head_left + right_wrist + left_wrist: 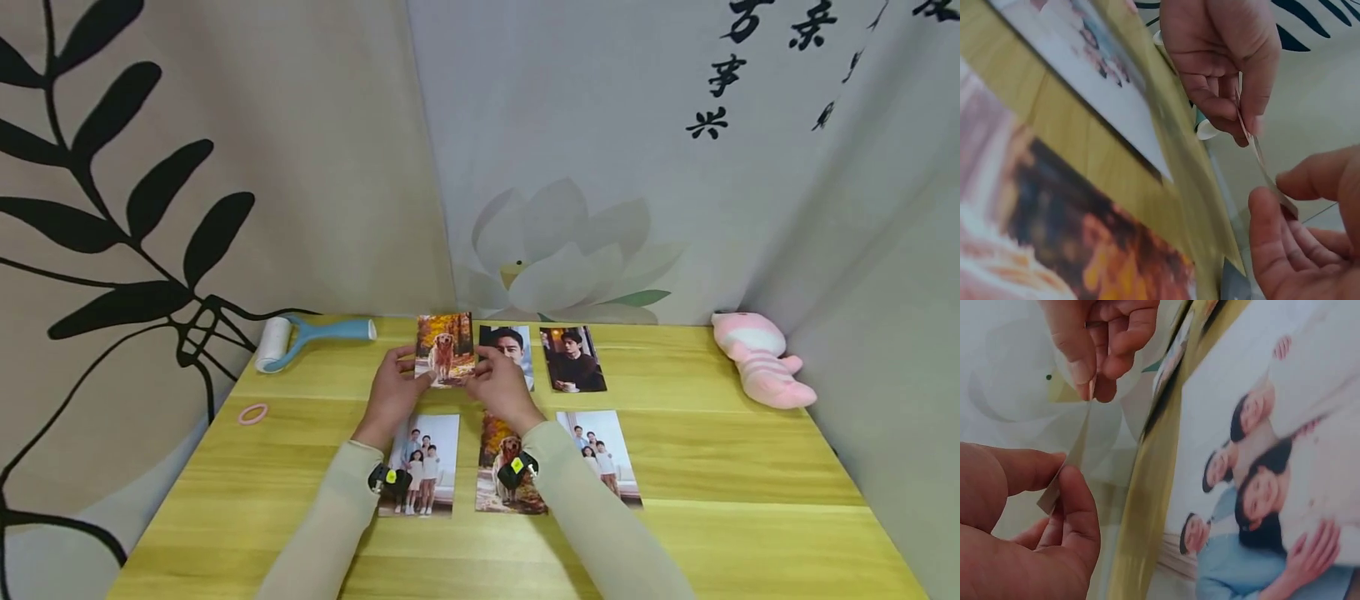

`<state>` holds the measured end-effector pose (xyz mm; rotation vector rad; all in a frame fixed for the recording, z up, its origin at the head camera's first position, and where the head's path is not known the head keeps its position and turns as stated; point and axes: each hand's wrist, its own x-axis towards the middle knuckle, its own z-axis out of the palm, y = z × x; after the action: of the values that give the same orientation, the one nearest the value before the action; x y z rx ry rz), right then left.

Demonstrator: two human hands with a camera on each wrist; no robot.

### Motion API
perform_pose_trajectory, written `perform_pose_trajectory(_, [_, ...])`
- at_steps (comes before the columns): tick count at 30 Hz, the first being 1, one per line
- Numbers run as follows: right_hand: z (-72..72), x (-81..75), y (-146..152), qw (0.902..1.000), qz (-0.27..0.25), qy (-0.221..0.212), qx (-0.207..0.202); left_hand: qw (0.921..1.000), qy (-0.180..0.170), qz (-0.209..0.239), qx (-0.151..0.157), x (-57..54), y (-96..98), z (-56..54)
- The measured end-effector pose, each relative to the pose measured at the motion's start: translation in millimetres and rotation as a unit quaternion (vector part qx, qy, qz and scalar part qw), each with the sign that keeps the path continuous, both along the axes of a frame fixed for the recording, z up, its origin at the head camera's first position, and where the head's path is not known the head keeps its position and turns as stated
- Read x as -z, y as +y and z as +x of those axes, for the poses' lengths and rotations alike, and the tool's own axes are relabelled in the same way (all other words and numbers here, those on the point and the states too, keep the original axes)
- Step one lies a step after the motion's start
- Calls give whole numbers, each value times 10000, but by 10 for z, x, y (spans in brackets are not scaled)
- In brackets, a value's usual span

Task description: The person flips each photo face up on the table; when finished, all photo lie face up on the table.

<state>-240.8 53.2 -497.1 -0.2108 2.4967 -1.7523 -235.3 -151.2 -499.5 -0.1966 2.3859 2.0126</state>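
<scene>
Both hands hold up a photo of a golden dog among autumn leaves (444,346). The left hand (393,390) pinches its left edge between thumb and fingers, and the right hand (506,387) pinches the opposite edge. Seen almost edge-on in the left wrist view, the held photo (1075,453) looks thin and slightly bent. Behind the right hand lies a portrait photo of a man (517,343), partly covered by the fingers. Below the hands are a family photo (438,442) and a second dog photo (495,442), each partly covered by a wrist or sleeve.
A photo of a person in dark clothes (573,360) lies at the back, and another family photo (611,442) at front right. A blue-handled lint roller (330,331) and pink ring (252,414) are on the left. A pink plush toy (761,358) sits at the right edge.
</scene>
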Motion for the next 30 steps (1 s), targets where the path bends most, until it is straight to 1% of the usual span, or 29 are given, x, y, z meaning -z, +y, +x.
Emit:
perform_pose_trajectory(2, [-4,1,-3,9996,259,2,-76,9999,-75,-86,38,15,-17,-8])
perform_pose_trajectory(5, [-25,22,-8,9984,514,-24,-241,9996,-150,-223,53,28,-44,-17])
perform_pose_trajectory(8, [-49,50,-17,9960,829,11,-341,9988,-190,-457,24,35,-62,-36])
perform_pose_trajectory(13, [-59,85,-58,9893,1418,236,-241,9953,-208,-944,48,55,-75,-70])
perform_pose_trajectory(17, [-9,96,-92,9822,1847,318,-152,9904,-313,-1347,81,76,-80,-44])
perform_pose_trajectory(19, [14,99,-108,9791,1997,341,-176,9877,-373,-1514,56,79,-91,-24])
perform_pose_trajectory(22, [32,85,-125,9750,2157,506,-176,9859,-359,-1634,42,74,-101,-5])
perform_pose_trajectory(26, [34,55,-139,9685,2357,797,-138,9858,-371,-1636,40,52,-105,7])
perform_pose_trajectory(30, [54,35,-145,9664,2435,799,-186,9851,-435,-1664,45,40,-101,24])
